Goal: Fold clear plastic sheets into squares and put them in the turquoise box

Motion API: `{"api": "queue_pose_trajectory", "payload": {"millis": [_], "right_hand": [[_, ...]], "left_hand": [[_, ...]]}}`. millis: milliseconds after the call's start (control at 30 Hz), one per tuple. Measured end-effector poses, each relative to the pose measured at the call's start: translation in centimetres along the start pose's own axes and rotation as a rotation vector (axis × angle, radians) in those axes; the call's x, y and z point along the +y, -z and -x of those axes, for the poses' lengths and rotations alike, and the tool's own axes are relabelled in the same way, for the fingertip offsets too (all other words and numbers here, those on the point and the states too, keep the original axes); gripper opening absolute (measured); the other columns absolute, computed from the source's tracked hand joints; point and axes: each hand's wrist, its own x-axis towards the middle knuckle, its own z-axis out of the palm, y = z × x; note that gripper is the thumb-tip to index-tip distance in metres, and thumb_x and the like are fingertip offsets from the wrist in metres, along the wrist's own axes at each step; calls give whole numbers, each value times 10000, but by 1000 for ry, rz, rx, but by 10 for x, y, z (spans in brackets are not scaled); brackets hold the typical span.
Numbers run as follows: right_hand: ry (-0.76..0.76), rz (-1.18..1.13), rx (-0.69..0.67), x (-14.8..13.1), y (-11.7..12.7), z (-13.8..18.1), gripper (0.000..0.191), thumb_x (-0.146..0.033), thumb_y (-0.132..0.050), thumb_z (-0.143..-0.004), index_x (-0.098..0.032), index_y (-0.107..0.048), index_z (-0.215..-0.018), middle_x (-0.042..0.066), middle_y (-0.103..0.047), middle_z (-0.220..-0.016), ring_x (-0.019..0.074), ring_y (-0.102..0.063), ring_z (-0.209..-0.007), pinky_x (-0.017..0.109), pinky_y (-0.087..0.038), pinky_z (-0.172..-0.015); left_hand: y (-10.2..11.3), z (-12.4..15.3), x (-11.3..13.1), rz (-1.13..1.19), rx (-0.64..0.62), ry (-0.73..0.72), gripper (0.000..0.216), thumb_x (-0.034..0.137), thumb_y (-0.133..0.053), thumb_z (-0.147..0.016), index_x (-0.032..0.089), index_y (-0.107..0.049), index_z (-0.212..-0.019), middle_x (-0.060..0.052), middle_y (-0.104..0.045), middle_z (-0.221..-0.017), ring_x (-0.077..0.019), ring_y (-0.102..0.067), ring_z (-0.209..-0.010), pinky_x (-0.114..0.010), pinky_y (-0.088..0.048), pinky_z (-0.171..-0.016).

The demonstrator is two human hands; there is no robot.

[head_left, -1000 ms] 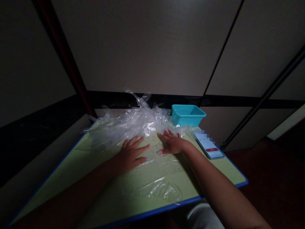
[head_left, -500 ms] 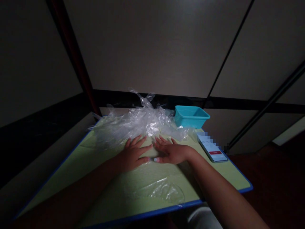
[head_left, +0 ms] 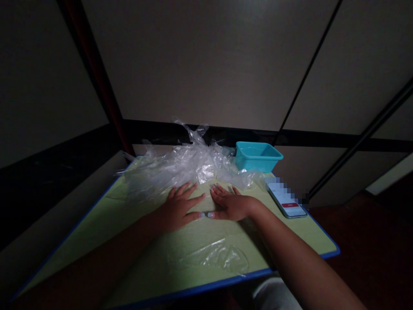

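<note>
My left hand (head_left: 179,209) lies palm down with its fingers spread, in the middle of the view. Opposite it, my right hand (head_left: 231,206) also rests palm down, its thumb stretched toward the left thumb with a small gap between the tips. Neither holds anything. Just past the fingertips spreads a crumpled heap of thin clear plastic (head_left: 190,164). Nearer to me, a flat piece of clear plastic film (head_left: 224,257) reaches toward the front edge; whether it runs on under my hands is hard to tell.
The light green table (head_left: 155,275) has a blue edge. A turquoise plastic basket (head_left: 258,164) stands at the back right, beside the heap. Along the right edge lies a phone (head_left: 287,202) with a lit screen. Pale panels (head_left: 200,64) rise close behind the table.
My hands have shifted slightly apart at the index fingers and still lie flat. The whole view has moved a little; the plastic, basket and phone keep their places.
</note>
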Motion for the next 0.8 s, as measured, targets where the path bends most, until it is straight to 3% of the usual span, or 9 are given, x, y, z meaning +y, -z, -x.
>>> {"api": "queue_pose_trajectory", "payload": {"millis": [500,667,800], "right_hand": [[-50,30,-3,2,2,1,892,-676,-310,-787,-115,-30,-1421,132,66,-1465,285,108,-1335,581,26,-1016],[-50,24,-10,1,2,1,914,-696,-280,-780,-98,-10,-1417,123,81,-1463,280,118,-1335,589,33,-1011],[-63,21,-15,1,1,1,946,-719,-278,-762,-97,12,-1414,117,92,-1463,280,125,-1333,591,35,-1010]], "left_hand": [[0,0,1,-5,22,-2,532,540,-429,-829,351,-363,-1322,-64,-203,-1469,-343,-128,-1324,-595,-140,-990],[7,2,3,3,112,8,438,421,-316,-900,309,-393,-1316,-70,-216,-1464,-323,-124,-1327,-605,-106,-995],[7,1,4,33,140,12,409,418,-303,-906,367,-396,-1301,-29,-212,-1468,-321,-111,-1328,-607,-106,-993]]}}
